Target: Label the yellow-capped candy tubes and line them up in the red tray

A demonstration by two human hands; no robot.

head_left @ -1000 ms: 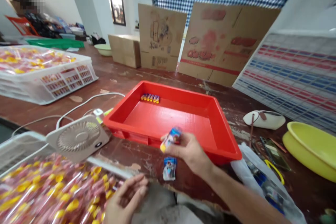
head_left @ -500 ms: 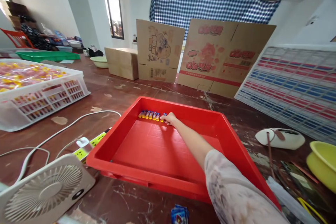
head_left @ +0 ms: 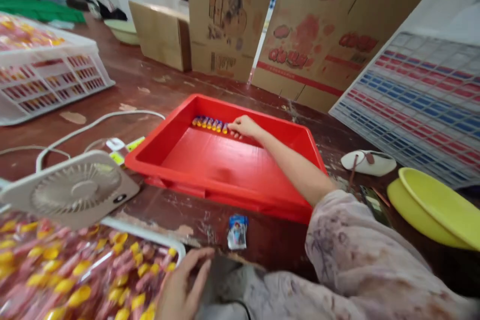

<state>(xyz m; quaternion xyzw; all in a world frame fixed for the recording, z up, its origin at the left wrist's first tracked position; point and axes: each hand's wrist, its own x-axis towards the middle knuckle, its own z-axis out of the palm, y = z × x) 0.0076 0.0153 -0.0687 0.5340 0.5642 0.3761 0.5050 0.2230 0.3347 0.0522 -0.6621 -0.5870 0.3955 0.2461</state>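
My right hand [head_left: 243, 126] reaches into the red tray [head_left: 187, 187], fingers curled down at the right end of a row of small blue and yellow packets [head_left: 210, 123] along the far wall. Whether it grips a packet is hidden. My left hand [head_left: 182, 290] lies near the table's front edge, fingers stretched out, next to a white crate of red and yellow wrapped sweets [head_left: 67, 275]. A small blue packet stack [head_left: 237, 232] lies on the table in front of the tray.
A white desk fan [head_left: 73, 189] and white cables [head_left: 93, 122] sit left of the tray. Another white crate [head_left: 45, 75] stands at far left. Cardboard boxes [head_left: 318, 40] line the back. Yellow bowls [head_left: 431, 210] and a white pouch [head_left: 369, 162] are at right.
My right hand carried a packet from the near table to the row at the tray's far wall and stays there. The view tilted down, bringing my left hand and the sweets crate back in.
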